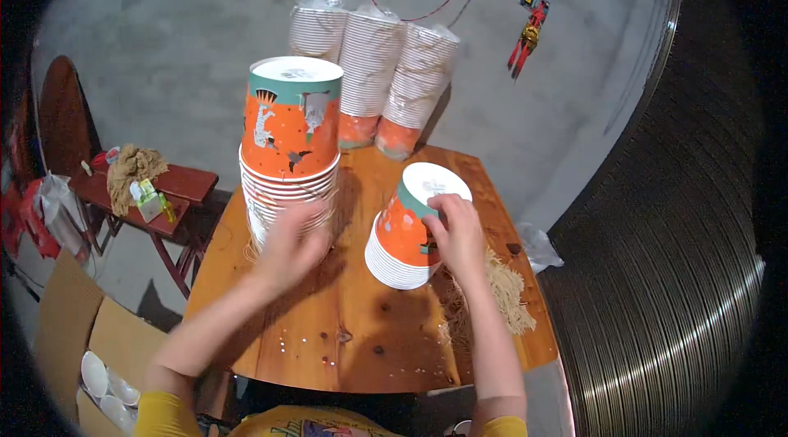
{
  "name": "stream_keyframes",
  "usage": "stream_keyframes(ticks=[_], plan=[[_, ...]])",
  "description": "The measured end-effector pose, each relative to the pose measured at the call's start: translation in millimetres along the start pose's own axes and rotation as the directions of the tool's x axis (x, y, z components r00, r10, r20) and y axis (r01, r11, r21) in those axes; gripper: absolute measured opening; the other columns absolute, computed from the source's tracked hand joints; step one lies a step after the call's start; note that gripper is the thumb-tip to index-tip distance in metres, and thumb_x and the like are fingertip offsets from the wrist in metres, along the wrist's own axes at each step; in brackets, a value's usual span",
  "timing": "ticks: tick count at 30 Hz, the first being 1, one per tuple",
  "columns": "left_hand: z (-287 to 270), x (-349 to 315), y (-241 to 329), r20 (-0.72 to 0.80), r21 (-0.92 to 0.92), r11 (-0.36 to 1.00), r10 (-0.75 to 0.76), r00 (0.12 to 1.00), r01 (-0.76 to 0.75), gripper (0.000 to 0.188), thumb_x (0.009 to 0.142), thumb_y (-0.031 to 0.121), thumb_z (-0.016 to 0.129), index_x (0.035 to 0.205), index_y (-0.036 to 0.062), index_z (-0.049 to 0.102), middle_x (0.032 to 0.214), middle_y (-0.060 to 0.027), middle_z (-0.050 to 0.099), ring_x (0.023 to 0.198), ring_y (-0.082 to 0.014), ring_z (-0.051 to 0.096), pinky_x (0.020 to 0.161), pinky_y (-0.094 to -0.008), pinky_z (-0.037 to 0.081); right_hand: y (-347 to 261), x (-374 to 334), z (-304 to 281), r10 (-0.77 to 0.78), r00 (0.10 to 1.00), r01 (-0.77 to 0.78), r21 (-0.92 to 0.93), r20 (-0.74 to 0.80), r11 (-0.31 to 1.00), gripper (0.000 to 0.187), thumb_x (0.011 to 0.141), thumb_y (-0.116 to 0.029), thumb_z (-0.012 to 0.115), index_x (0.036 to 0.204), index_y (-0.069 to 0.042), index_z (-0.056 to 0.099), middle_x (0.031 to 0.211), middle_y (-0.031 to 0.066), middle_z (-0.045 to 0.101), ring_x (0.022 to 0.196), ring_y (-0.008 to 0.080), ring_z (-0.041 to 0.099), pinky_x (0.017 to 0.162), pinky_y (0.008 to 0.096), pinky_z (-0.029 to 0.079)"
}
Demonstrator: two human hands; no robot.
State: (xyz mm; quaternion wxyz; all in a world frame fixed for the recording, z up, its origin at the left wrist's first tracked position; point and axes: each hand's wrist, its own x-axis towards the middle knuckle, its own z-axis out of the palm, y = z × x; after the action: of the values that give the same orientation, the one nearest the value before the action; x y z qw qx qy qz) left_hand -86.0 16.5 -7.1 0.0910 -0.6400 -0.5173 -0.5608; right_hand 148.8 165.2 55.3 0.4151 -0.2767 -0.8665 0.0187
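A tall stack of upside-down paper buckets (292,137), orange and green with printed figures on top and white rims below, stands on the left of the wooden table. My left hand (291,244) is in front of its lower rims, fingers apart and slightly blurred; I cannot tell if it touches them. To the right is a shorter upside-down stack of the same kind, its top paper bucket (402,228) under my right hand (460,232). The right thumb and fingers curl against the upper edge of that bucket. Thin strands hang around the tall stack's rims.
Several wrapped bucket stacks (369,64) stand at the table's back. A tan string bundle (509,293) lies by the right edge. Left are a red bench (185,184) with more string (135,170) and an open carton (74,306). A ribbed metal shutter (665,240) bounds the right.
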Motion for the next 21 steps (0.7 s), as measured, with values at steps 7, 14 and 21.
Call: stream_keyframes(ticks=[7,14,21], plan=[[121.8,-34.6,-0.3,0.228,-0.135,0.949,-0.248,0.941,0.283,0.099,0.075,0.026,0.074,0.145,0.0068,0.007,0.141,-0.0246,0.024,0.13,-0.0396,0.03,0.107,-0.0443,0.029,-1.5,21.7,1.3,0.015,0.998,-0.009,0.108,-0.055,0.994,0.017,0.077,-0.009,0.065,0.091,-0.002,0.058,0.094,0.0125,0.06,0.091,0.0326,0.055,0.081,0.0405,0.043],[135.7,-19.1,-3.7,0.14,-0.045,0.946,-0.313,0.939,0.322,0.09,0.077,0.027,0.071,0.145,0.0068,0.015,0.138,-0.0222,0.031,0.128,-0.0381,0.035,0.105,-0.0444,0.031,-12.6,27.1,-47.1,0.036,0.967,0.023,0.226,-0.253,0.974,0.017,0.078,-0.007,0.064,0.093,-0.002,0.059,0.093,0.0111,0.061,0.09,0.0289,0.056,0.08,0.0368,0.044],[93.8,26.3,76.6,0.153,-0.714,0.636,-0.266,0.952,0.292,0.04,0.094,0.012,0.051,0.131,-0.0001,0.042,0.123,-0.0073,0.046,0.108,-0.0136,0.051,0.094,-0.0269,0.041,-17.6,-60.9,-91.8,0.196,0.855,0.013,0.398,-0.481,0.917,0.019,0.077,0.001,0.065,0.093,-0.004,0.055,0.106,0.0112,0.059,0.103,0.0236,0.054,0.094,0.0356,0.04]])
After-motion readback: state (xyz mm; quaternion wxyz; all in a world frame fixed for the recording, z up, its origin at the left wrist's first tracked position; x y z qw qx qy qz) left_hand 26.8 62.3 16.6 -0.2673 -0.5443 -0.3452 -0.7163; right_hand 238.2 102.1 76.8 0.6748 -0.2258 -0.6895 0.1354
